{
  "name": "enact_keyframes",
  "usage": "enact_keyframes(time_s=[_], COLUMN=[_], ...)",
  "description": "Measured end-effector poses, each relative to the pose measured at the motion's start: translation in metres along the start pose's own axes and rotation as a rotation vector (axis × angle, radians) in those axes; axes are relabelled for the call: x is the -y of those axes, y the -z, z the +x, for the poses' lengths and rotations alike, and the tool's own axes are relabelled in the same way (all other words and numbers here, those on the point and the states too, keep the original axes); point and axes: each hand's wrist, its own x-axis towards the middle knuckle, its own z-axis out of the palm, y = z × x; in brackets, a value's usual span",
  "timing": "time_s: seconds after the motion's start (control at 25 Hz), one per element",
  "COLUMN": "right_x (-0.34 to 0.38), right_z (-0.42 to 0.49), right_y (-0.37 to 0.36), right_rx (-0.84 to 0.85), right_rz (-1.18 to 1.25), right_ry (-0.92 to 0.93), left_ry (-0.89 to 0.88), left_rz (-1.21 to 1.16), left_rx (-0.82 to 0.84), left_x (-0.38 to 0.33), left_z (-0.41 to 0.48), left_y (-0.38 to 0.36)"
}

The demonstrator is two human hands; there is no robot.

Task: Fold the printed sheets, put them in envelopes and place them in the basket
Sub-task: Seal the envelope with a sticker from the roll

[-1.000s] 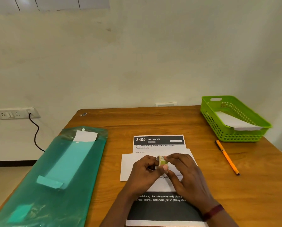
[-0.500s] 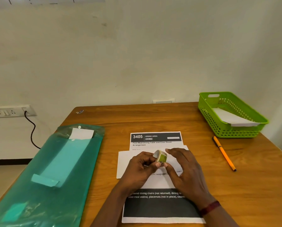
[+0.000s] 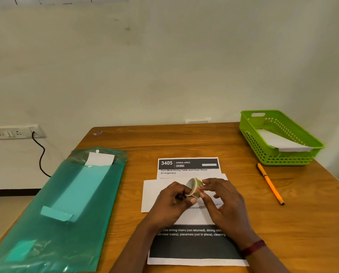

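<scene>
The middle of the sheet (image 3: 188,164) lies hidden under an envelope (image 3: 154,194), the left grip (image 3: 170,201) and the right grip (image 3: 227,203); its fine print is unreadable. The roll (image 3: 194,187) pinched between them is blurred. At 8 o'clock the folder (image 3: 66,213) runs off the frame. At 11 o'clock on the worktop (image 3: 184,142), a speck (image 3: 97,133) is too small to identify.
</scene>
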Motion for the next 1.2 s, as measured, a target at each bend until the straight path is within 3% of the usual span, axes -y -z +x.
enact_keyframes(time_s=[0.2, 0.92, 1.08, 1.2], right_x=[-0.003, 0.000, 0.001, 0.001], right_z=[0.002, 0.004, 0.007, 0.005], right_y=[0.000, 0.005, 0.005, 0.004], right_rx=[-0.003, -0.036, -0.117, -0.128], right_rz=[0.032, 0.098, 0.082, -0.018], right_ry=[-0.039, -0.108, -0.291, -0.313], left_ry=[-0.052, 0.159, 0.239, 0.310], left_rz=[0.091, -0.097, -0.209, -0.340], left_rx=[0.018, 0.046, -0.001, -0.133], left_x=[0.002, 0.003, -0.003, -0.014], left_z=[0.002, 0.005, 0.006, 0.017], left_y=[-0.003, -0.001, 0.002, 0.022])
